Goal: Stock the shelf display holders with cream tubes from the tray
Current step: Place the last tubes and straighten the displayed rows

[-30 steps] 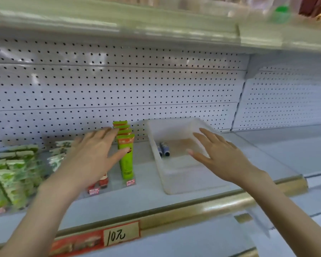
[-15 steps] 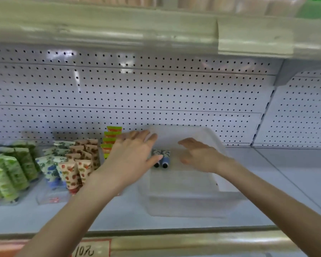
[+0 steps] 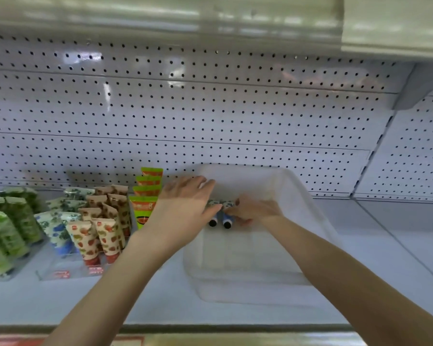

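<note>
A translucent white tray (image 3: 313, 221) stands on the shelf at centre right. Two cream tubes (image 3: 220, 218) with blue floral print and dark blue caps lie side by side in it, caps toward me. My left hand (image 3: 185, 211) reaches over the tray's left rim with straight fingers, and its thumb touches the left tube. My right hand (image 3: 256, 211) comes from the right and pinches the right tube between fingertips and thumb. Clear display holders (image 3: 60, 273) at the left hold rows of upright tubes.
In the holders stand green tubes (image 3: 8, 231), blue floral tubes (image 3: 58, 228), strawberry-print tubes (image 3: 98, 236) and bright green tubes (image 3: 145, 198). A white pegboard wall (image 3: 210, 116) backs the shelf. Another shelf (image 3: 160, 18) hangs overhead. A metal front rail (image 3: 235, 329) edges the shelf.
Both hands moved deeper into the tray and closed in on the two tubes. The left thumb now touches the left tube and the right hand has taken hold of the right one.
</note>
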Demonstrator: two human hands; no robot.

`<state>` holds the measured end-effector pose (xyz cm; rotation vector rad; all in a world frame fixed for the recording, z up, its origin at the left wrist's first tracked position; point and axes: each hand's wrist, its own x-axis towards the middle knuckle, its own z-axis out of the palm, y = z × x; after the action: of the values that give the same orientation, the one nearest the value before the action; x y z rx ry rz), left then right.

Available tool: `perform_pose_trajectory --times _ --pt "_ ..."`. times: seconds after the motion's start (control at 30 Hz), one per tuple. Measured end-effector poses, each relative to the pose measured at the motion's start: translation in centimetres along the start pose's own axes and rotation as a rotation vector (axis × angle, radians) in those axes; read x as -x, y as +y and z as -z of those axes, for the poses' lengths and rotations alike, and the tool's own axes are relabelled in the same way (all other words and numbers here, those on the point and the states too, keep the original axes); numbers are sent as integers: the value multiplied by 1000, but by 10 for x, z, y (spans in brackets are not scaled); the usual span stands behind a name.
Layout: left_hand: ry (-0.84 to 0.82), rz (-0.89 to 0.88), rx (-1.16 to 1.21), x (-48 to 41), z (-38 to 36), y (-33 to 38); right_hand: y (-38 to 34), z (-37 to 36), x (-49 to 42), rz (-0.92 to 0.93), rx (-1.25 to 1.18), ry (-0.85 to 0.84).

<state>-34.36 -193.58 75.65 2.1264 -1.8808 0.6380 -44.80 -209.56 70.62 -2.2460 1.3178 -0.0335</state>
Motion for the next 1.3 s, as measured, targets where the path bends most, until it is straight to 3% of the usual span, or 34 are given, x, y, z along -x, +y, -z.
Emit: perform_pose_trajectory --times 0.1,0.3,0.4,0.53,0.8,1.1,1.17,1.3 --pt "17 0 24 -3 4 4 0 -4 2 33 -40 -61" --pt "-135 110 323 -12 6 12 4 13 -5 21 -54 -108" --pt "-123 186 523 -22 1 9 10 38 -9 54 -344 -16" --pt "-45 273 747 -40 -9 9 4 62 7 339 -805 -98" --pt "208 387 1131 -63 -10 12 -11 58 19 536 -1021 -261" --pt "296 377 1247 -49 -7 0 -15 44 12 459 -1088 -405" --pt "312 358 1306 -45 -7 -1 -8 34 5 367 -995 -349" --pt "300 343 1425 -37 -7 -4 2 6 -9 95 -778 -81"
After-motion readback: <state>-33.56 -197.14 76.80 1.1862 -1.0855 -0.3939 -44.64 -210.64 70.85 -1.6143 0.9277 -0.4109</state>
